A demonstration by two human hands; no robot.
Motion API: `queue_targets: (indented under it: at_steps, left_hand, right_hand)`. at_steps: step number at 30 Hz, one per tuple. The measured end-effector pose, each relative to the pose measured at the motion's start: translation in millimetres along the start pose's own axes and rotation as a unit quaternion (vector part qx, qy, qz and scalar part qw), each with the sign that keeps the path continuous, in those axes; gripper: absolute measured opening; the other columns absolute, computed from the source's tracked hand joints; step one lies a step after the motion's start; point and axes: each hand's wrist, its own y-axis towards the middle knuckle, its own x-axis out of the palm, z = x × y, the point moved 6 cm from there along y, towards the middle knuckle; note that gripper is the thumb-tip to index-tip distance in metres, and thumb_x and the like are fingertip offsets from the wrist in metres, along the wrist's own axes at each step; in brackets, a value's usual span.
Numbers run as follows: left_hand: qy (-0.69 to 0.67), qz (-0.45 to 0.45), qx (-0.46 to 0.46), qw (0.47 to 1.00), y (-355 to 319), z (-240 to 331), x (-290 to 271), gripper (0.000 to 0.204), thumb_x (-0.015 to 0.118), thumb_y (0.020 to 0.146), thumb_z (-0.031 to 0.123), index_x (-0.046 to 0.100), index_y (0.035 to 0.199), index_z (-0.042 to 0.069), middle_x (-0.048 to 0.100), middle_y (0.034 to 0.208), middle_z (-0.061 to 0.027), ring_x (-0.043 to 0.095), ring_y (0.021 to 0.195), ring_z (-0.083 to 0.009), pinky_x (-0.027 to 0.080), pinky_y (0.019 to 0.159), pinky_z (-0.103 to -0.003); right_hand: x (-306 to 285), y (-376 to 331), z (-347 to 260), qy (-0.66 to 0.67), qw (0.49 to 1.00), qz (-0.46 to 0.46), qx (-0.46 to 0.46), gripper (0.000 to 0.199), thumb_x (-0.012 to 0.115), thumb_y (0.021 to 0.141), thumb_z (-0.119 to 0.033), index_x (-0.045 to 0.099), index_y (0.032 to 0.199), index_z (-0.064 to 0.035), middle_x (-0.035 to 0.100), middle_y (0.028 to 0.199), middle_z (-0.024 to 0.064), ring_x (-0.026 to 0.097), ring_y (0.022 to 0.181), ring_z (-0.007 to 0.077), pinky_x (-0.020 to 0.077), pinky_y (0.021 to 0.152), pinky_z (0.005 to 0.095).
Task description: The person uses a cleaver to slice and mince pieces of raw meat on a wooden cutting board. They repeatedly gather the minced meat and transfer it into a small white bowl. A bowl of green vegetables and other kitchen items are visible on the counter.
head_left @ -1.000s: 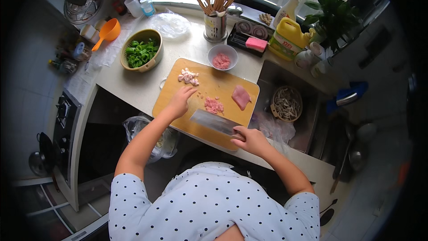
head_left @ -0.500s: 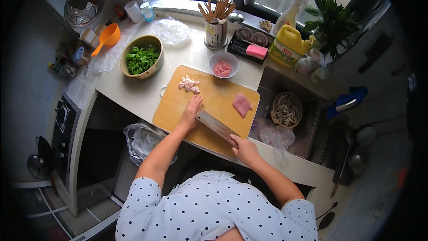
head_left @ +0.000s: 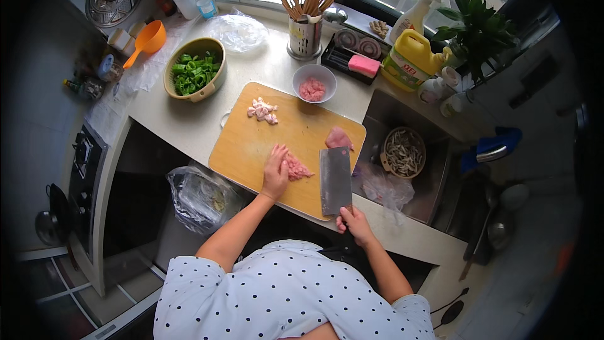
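Note:
My right hand grips the handle of a cleaver. Its broad blade lies over the right side of the yellow cutting board, the flat face turned up, covering the lower part of a pink slab of raw meat. My left hand rests on the board with fingers stretched out, touching the left side of a small heap of chopped meat. Farther back on the board sits a pile of pale, fatty meat pieces. A white bowl with minced meat stands just beyond the board.
A basket of cut green peppers and a plastic bag occupy the counter's left. Behind are a chopstick holder and a yellow jug. Right, the sink holds a basket of small fish. A bag-lined bin stands below.
The cleaver has swung away from my left hand to the right, its face now turned up over the slab. The chopped heap has come into sight. My left hand sits slightly nearer me.

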Motion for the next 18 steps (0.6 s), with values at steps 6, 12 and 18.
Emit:
queue_targets:
  at_steps: [6, 12, 18]
  left_hand:
    - [-0.008, 0.026, -0.015, 0.999, -4, 10, 24, 0.031, 0.052, 0.090, 0.008, 0.056, 0.118, -0.004, 0.055, 0.128, -0.0232, 0.042, 0.131, -0.0402, 0.036, 0.107, -0.043]
    - [0.005, 0.053, -0.019, 0.998, 0, 17, 21, 0.036, 0.066, 0.082, 0.012, 0.058, 0.114, -0.001, 0.055, 0.128, -0.0210, 0.044, 0.129, -0.0406, 0.038, 0.106, -0.045]
    - [0.005, 0.059, -0.008, 0.998, 21, 33, 12, 0.030, 0.073, 0.078, 0.012, 0.062, 0.104, 0.002, 0.058, 0.124, -0.0190, 0.046, 0.127, -0.0403, 0.039, 0.104, -0.045]
  right_hand:
    - [41, 33, 12, 0.006, 0.999, -0.048, -0.006, 0.019, 0.048, 0.101, -0.023, 0.051, 0.097, -0.0043, 0.057, 0.070, 0.0047, 0.049, 0.053, 0.0094, 0.0450, 0.050, 0.0267]
    - [76, 53, 25, 0.000, 0.997, -0.076, 0.007, 0.019, 0.048, 0.101, -0.024, 0.048, 0.097, -0.0057, 0.057, 0.069, 0.0055, 0.048, 0.053, 0.0102, 0.0441, 0.050, 0.0266]
    - [106, 39, -16, 0.069, 0.995, -0.070, 0.009, 0.020, 0.050, 0.100, -0.022, 0.047, 0.089, -0.0048, 0.053, 0.067, 0.0039, 0.047, 0.051, 0.0095, 0.0428, 0.048, 0.0266]
